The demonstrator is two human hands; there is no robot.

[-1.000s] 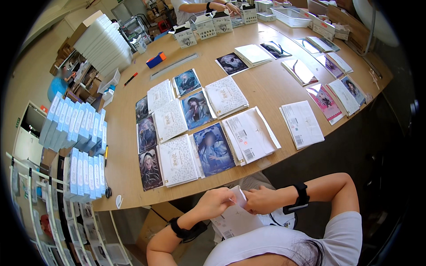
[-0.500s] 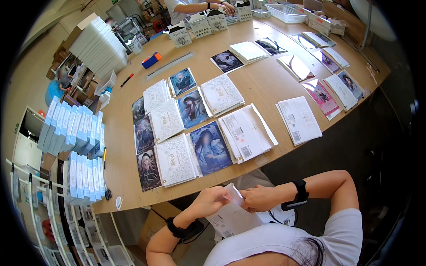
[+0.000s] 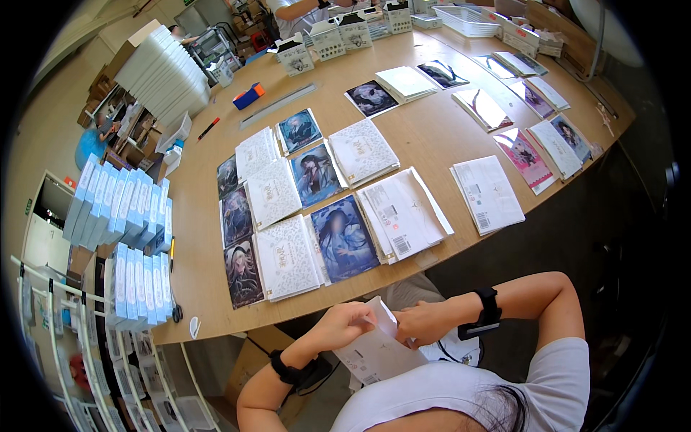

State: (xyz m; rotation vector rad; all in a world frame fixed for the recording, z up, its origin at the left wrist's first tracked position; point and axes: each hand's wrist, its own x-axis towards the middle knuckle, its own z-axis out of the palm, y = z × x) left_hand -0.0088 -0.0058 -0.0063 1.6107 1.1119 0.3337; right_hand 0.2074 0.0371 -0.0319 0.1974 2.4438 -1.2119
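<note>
A white cardboard envelope [image 3: 381,356] with a barcode near its lower edge is held upright over my lap, just off the table's front edge. Its top is parted. My left hand [image 3: 338,328] pinches the upper left edge between curled fingers. At the other side of the mouth, my right hand [image 3: 425,321] is closed on the rim, some of its fingertips hidden by the flap. The inside of the envelope cannot be seen. Closest on the table lie a stack of similar white envelopes [image 3: 404,214] and a blue illustrated card pile [image 3: 344,240].
Patterned white envelopes [image 3: 289,258] and dark picture cards [image 3: 243,272] form rows on the wooden table [image 3: 198,281]. Another envelope stack [image 3: 488,194] lies right. Light-blue boxes [image 3: 137,284], black-handled scissors [image 3: 178,312] and a tape dispenser [image 3: 249,96] sit leftward. A co-worker's arm [image 3: 299,10] shows beyond white cartons [image 3: 327,39].
The view has shifted very slightly. Both my hands keep their hold on the envelope with almost no movement. The co-worker's arms at the far side have lifted away from the cartons.
</note>
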